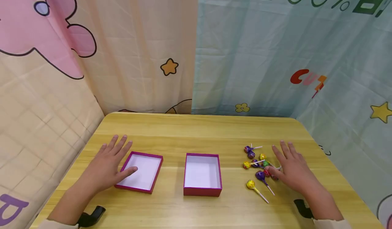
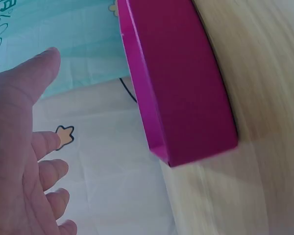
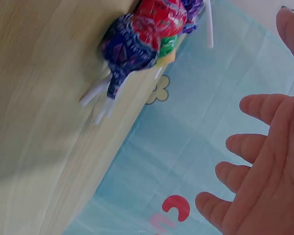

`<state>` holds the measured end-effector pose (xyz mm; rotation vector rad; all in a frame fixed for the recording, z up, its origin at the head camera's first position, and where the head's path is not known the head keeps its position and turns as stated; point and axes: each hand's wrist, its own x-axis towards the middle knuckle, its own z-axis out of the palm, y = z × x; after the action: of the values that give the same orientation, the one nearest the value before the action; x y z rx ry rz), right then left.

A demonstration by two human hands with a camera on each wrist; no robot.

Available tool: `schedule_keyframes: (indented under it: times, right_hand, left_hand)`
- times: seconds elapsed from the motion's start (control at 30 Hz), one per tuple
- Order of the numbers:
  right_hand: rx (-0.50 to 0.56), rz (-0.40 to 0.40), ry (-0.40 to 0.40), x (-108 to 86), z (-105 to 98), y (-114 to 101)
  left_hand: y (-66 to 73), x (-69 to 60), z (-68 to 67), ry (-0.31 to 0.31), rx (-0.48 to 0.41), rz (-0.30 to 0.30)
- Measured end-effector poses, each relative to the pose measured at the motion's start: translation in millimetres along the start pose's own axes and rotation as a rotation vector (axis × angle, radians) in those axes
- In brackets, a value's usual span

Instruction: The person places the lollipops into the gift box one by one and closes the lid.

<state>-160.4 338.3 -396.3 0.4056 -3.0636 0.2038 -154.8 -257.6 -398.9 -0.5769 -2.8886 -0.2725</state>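
Lollipops (image 1: 260, 175) beside right grip (image 1: 291, 169)

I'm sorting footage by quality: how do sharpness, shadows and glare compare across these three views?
Head view: sharpest and evenly lit, no strong glare on the wooden tabletop; left wrist view: the magenta box part looks slightly soft-edged, with faint shadow beside it; right wrist view: the lollipops look soft, with small pale glints, and a dim shadow crosses the tabletop.
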Motion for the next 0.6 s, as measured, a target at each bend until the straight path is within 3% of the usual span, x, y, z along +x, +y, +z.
schedule_keyframes:
  times: [0.37,0.6]
  right_hand:
    - [0.082,-0.095,0.02,-1.1,-3,-15]
    - [0.252,-0.141,0.006,-1.6,-1,-20]
  left_hand:
    - [31.8,12.0,-2.5,-0.046,-0.159,0.08]
    - [60.7,23.1,-2.1,-0.109,-0.37,0.123]
